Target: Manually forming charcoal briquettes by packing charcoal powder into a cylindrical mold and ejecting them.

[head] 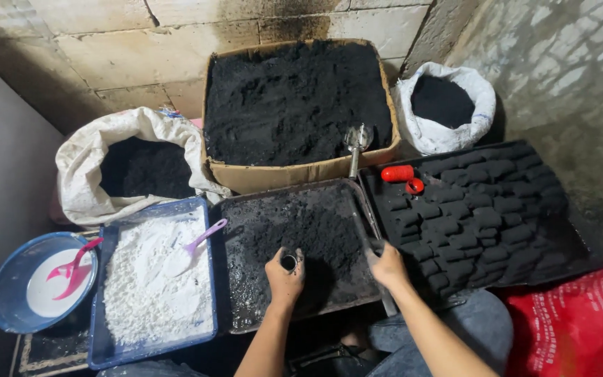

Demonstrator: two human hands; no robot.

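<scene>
A large cardboard box [298,105] heaped with black powder is set against the back wall, within arm's reach, and two white sacks of the same powder are stood open beside it — one at the left [130,164], a smaller one at the right [444,105] — so that their contents can be scooped. A metal scoop [357,143] is left standing in the box's front edge, handle toward the person.

To the right a black tray [483,213] is filled with rows of dark pressed blocks, laid side by side, apparently so that none is crushed; a red cylindrical tool [403,176] is rested on its near corner. In the middle a metal tray [298,248] spread with loose black powder is kept directly in front of the person. At the left a blue tray [155,279] of white powder is placed, with a lilac spoon [200,241] lying in it, and beyond that a blue bowl [40,279] with a pink scoop [71,269].

The left hand [285,276] is clenched around a small metal tube mould [289,262], held upright (open end up) over the powder in the middle tray. The right hand [387,267] is closed on the middle tray's right rim, seemingly to steady it.
</scene>
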